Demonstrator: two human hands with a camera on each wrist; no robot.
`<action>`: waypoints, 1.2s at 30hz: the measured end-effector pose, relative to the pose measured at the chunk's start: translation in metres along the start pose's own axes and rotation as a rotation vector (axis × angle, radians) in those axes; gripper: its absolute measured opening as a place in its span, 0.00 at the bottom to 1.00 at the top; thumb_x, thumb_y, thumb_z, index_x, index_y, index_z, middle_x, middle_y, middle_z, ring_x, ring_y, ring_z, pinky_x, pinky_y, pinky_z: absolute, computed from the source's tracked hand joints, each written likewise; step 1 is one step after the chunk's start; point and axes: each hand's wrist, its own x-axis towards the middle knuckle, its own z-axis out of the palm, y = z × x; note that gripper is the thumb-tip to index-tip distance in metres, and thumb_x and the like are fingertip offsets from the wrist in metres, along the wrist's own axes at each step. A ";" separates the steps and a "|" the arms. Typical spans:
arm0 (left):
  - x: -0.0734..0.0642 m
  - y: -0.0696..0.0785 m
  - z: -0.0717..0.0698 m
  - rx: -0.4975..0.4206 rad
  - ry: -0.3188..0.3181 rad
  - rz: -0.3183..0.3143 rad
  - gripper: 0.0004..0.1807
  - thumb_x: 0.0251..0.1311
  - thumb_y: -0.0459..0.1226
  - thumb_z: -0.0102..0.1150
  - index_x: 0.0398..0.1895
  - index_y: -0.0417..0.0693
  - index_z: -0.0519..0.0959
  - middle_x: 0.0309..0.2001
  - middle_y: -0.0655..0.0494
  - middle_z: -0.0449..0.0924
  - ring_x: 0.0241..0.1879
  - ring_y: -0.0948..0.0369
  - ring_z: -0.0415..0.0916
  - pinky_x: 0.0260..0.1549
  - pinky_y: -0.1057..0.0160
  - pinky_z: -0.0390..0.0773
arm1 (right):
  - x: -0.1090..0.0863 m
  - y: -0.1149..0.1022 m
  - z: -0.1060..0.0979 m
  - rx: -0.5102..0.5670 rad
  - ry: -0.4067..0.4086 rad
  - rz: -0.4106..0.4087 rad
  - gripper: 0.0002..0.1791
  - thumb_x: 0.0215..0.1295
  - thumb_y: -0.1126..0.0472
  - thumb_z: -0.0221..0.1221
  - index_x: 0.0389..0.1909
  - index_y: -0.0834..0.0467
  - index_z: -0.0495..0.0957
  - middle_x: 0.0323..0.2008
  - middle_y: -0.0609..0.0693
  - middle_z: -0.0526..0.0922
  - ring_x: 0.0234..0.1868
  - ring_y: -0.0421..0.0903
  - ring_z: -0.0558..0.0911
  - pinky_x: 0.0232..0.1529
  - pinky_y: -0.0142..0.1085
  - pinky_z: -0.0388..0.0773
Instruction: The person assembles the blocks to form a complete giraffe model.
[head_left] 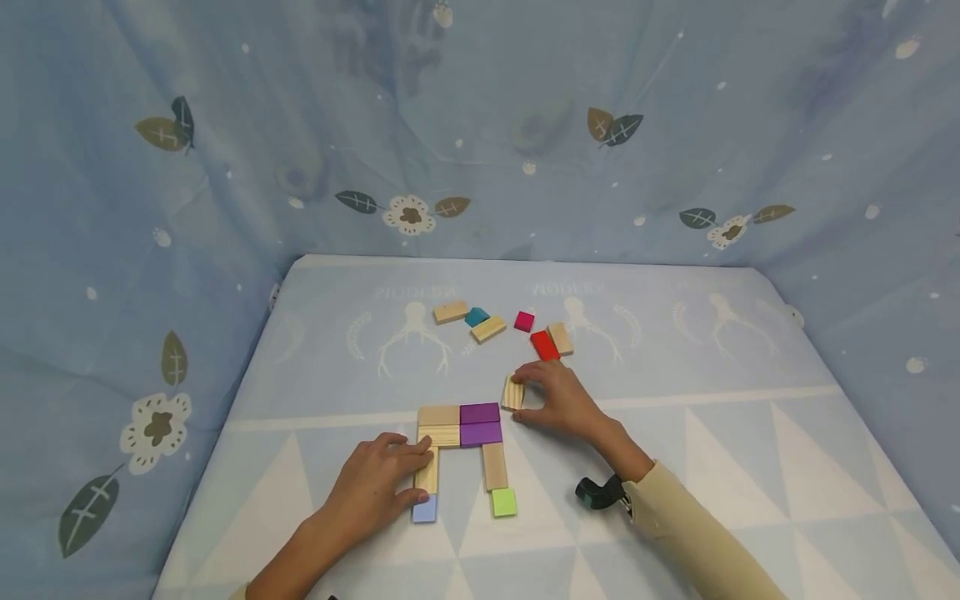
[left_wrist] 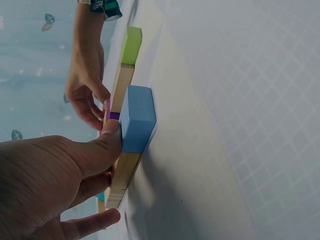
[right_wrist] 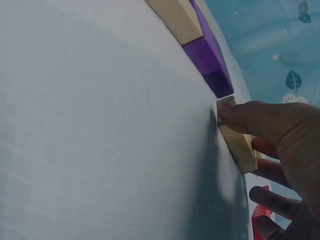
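My right hand (head_left: 558,398) pinches a striped wooden block (head_left: 513,393) between thumb and fingers, just beyond and right of the purple blocks (head_left: 480,425). In the right wrist view the thumb presses the near end of that wooden block (right_wrist: 240,147). My left hand (head_left: 375,483) rests against the left column of an arch-like layout, touching its upright wooden block (head_left: 426,473) and the blue block (head_left: 424,509) at its foot. Two wooden blocks (head_left: 438,426) top that column. The right column has a wooden block (head_left: 495,466) above a green block (head_left: 504,502).
Farther back lie loose wooden blocks (head_left: 450,312), a teal block (head_left: 476,317), a magenta block (head_left: 524,321) and a red block (head_left: 545,345). A patterned cloth (head_left: 675,333) covers the table; blue fabric (head_left: 495,125) surrounds it. A black object (head_left: 597,493) is at the right wrist.
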 end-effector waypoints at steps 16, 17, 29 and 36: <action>0.001 -0.001 0.000 -0.017 -0.012 0.001 0.29 0.41 0.46 0.79 0.50 0.48 0.86 0.57 0.56 0.80 0.52 0.49 0.76 0.47 0.46 0.74 | -0.015 -0.010 0.002 -0.051 -0.011 0.013 0.26 0.48 0.53 0.76 0.50 0.53 0.84 0.52 0.46 0.82 0.55 0.47 0.74 0.52 0.47 0.70; 0.001 -0.001 0.000 -0.017 -0.013 0.001 0.29 0.41 0.46 0.79 0.50 0.48 0.86 0.57 0.56 0.80 0.52 0.49 0.76 0.47 0.46 0.74 | -0.016 -0.011 0.002 -0.052 -0.011 0.012 0.26 0.48 0.53 0.76 0.50 0.53 0.83 0.52 0.46 0.82 0.55 0.47 0.74 0.52 0.46 0.70; 0.001 -0.002 0.000 -0.023 -0.011 0.004 0.29 0.41 0.47 0.78 0.50 0.48 0.85 0.57 0.56 0.80 0.52 0.49 0.77 0.47 0.46 0.74 | -0.019 -0.011 0.002 -0.058 -0.013 -0.016 0.27 0.48 0.52 0.76 0.51 0.53 0.83 0.52 0.45 0.82 0.55 0.46 0.74 0.51 0.46 0.69; 0.001 -0.001 0.000 -0.020 -0.013 -0.002 0.29 0.42 0.47 0.78 0.50 0.48 0.85 0.57 0.56 0.80 0.51 0.50 0.77 0.47 0.46 0.74 | -0.020 -0.012 0.004 -0.053 -0.013 -0.024 0.27 0.48 0.52 0.76 0.51 0.52 0.83 0.53 0.45 0.82 0.55 0.46 0.74 0.50 0.46 0.69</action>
